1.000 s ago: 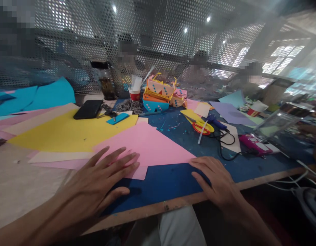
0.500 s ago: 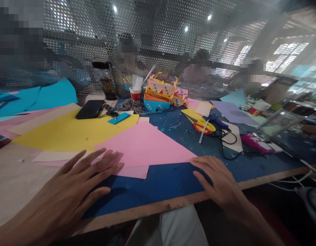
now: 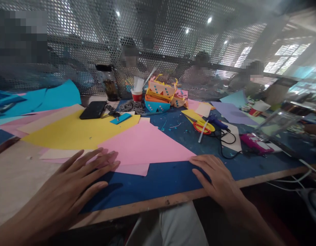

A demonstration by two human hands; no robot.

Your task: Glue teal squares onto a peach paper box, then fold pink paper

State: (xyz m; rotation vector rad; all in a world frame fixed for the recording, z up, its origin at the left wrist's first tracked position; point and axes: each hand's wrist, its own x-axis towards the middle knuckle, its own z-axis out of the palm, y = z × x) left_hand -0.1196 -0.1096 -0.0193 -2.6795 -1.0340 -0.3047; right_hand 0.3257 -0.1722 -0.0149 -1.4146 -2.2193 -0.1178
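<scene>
A pink sheet of paper point(image 3: 140, 145), folded to a long point on the right, lies on the blue tabletop point(image 3: 158, 184). My left hand point(image 3: 83, 174) rests with spread fingers over its left end, and the fingertips touch the pink paper. My right hand point(image 3: 215, 176) has its fingertips at the sheet's right point; the fingers are stretched out and the thumb is apart. Beyond my left hand a yellow sheet point(image 3: 78, 131) lies partly under the pink one. More pink and cream paper edges show beneath.
Behind the sheets are a black phone point(image 3: 93, 110), keys point(image 3: 113, 111), a dark-lidded jar point(image 3: 109, 83) and a paper cup point(image 3: 136, 95). Stacked paper crowns point(image 3: 160, 92) stand mid-back. To the right lie scissors point(image 3: 202, 127), a blue glue gun point(image 3: 216, 121) with its cord, and a clear bottle point(image 3: 281, 119).
The camera view has shifted slightly. Both hands keep nearly the same places on the pink paper, and the paper itself shows no clear movement.
</scene>
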